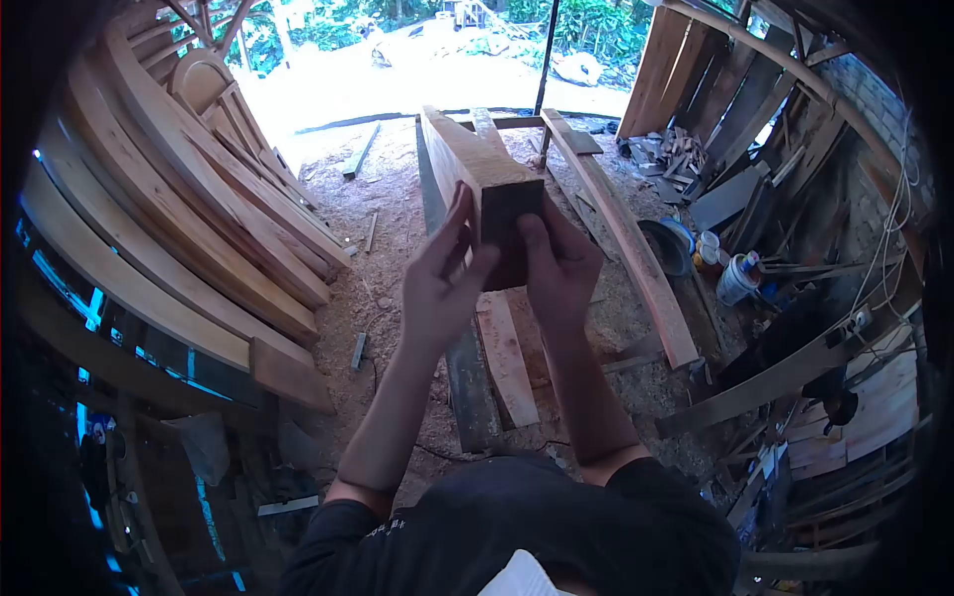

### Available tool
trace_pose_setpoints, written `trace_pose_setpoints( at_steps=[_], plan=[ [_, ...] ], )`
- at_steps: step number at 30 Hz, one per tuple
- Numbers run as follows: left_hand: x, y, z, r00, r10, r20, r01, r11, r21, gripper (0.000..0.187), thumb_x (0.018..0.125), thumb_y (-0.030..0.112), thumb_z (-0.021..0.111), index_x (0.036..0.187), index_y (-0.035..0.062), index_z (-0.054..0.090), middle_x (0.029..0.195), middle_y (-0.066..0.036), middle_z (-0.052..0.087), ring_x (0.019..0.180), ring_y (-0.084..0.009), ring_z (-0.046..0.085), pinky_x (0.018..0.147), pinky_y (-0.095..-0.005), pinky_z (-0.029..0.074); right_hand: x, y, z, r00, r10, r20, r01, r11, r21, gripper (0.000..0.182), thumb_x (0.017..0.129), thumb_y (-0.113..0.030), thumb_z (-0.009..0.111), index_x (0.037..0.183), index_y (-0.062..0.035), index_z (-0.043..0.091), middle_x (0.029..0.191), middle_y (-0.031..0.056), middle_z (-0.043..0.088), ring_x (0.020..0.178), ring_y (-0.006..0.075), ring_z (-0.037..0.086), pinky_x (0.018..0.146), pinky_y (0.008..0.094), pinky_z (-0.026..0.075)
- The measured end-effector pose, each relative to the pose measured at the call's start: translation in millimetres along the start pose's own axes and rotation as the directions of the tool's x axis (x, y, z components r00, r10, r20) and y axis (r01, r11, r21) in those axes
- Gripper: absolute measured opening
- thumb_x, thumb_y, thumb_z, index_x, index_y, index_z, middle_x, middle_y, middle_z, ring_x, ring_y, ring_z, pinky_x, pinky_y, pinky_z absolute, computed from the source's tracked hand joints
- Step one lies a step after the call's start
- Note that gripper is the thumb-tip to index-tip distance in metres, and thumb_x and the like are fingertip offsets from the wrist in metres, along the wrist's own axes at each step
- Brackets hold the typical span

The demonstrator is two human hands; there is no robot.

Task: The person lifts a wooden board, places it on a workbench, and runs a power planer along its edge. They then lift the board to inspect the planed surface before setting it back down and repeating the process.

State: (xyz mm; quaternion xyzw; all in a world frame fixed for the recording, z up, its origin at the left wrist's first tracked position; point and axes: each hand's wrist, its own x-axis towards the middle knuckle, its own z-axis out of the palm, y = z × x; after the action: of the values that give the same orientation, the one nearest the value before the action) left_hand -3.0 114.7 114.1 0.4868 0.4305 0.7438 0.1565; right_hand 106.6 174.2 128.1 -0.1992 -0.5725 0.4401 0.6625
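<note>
At the far left, between nine and ten o'clock, long curved planks (179,219) stand leaning in a row, their faces pale and smooth. Down near seven o'clock, small light lettering (383,529) runs across the person's dark shirt (517,512), too small to read. Just left of the middle, the left hand (447,268) lies against the left side of a thick wooden beam (482,164), fingers stretched along it, helping to hold it. The beam points away toward twelve o'clock, its dark end turned to the person. On its other side the right hand (561,260) grips it, thumb pressed on the end face. A long plank (621,233) slants past at two o'clock, with a heap of wood scraps (676,159) farther out. The containers gather to the right: a dark basin (659,248) between two and three o'clock, whose contents cannot be made out; beside it a pale jar (709,248) with yellowish colour on it; then, at three o'clock, a white bucket (737,281) with small coloured items (750,262) showing at its mouth. Any print on the jar or bucket is too small to make out.
</note>
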Motion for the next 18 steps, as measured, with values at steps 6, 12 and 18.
trace_pose_setpoints(
  at_steps=[6, 12, 18],
  plan=[
    [-2.3, -7.8, -1.1, 0.977, 0.213, 0.03, -0.215, 0.968, 0.127, 0.059, 0.1, 0.005, 0.072, 0.156, -0.0056, 0.053, 0.164, -0.024, 0.048, 0.147, -0.0349, 0.054, 0.12, -0.0422, 0.046, 13.2, -2.6, -1.6, 1.0, 0.012, 0.017, -0.013, 1.0, 0.014, 0.039, 0.102, -0.008, 0.077, 0.139, 0.0031, 0.07, 0.114, 0.0126, 0.081, 0.099, 0.0099, 0.073, 0.088, 0.0241, 0.059],
    [8.8, 4.4, 9.5, 0.969, 0.249, -0.006, -0.237, 0.93, 0.281, 0.054, 0.102, 0.007, 0.07, 0.152, -0.0074, 0.057, 0.152, -0.026, 0.057, 0.142, -0.0374, 0.059, 0.116, -0.0416, 0.048, 28.6, -15.9, 5.7, 0.999, 0.045, 0.027, -0.047, 0.995, 0.087, 0.04, 0.101, -0.006, 0.077, 0.139, 0.0045, 0.07, 0.116, 0.0142, 0.08, 0.102, 0.0118, 0.073, 0.09, 0.0257, 0.06],
    [2.2, 12.5, 11.5, 0.976, 0.214, -0.03, -0.197, 0.938, 0.285, 0.052, 0.103, 0.007, 0.069, 0.152, -0.0076, 0.057, 0.152, -0.025, 0.057, 0.141, -0.0333, 0.059, 0.114, -0.0403, 0.049, 24.2, 1.8, -10.8, 0.987, 0.015, 0.157, -0.046, 0.98, 0.196, 0.049, 0.1, 0.0, 0.074, 0.148, 0.0041, 0.063, 0.13, 0.0167, 0.076, 0.115, 0.0149, 0.072, 0.098, 0.0277, 0.058]
  ],
)
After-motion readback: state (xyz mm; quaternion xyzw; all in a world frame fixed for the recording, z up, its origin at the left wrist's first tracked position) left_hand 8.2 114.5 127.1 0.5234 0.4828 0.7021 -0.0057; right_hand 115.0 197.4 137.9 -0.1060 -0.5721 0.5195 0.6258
